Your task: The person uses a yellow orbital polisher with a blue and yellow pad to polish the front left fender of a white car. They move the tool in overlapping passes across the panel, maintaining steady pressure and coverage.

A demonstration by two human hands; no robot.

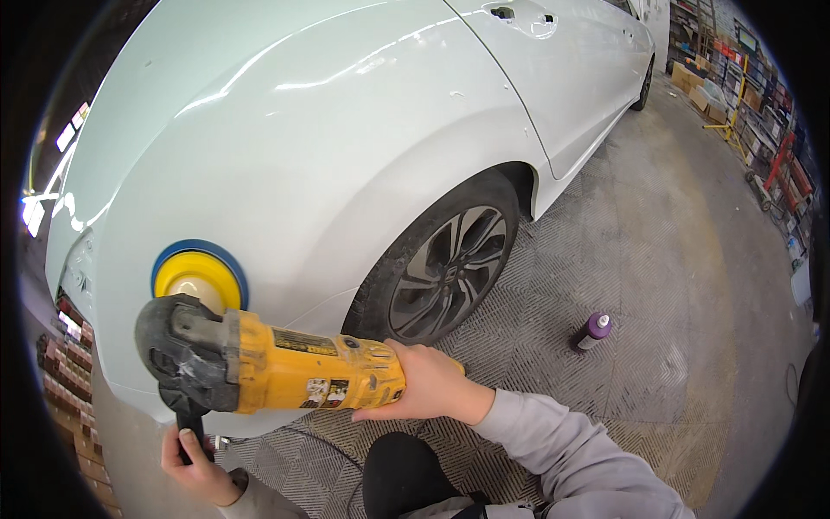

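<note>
A yellow and black DeWalt rotary polisher (305, 366) spans the space before me. My right hand (428, 383) is wrapped around its rear body. Lower left, my left hand (198, 467) grips the black side handle (189, 425). The polisher's round pad (200, 272), yellow with a blue rim, faces the white rear quarter panel (279, 214) of a car; whether it touches or spins, I cannot tell. Right of the tool is the car's rear wheel (450, 276), with a dark tyre and multi-spoke alloy rim.
A purple bottle (593, 329) with a white cap stands on the ribbed tile floor (557, 383). A dark cord (324, 441) trails below the polisher. Cardboard boxes (690, 78), a yellow stand (733, 123) and a red jack (781, 162) line the right side. My knee (405, 473) is below.
</note>
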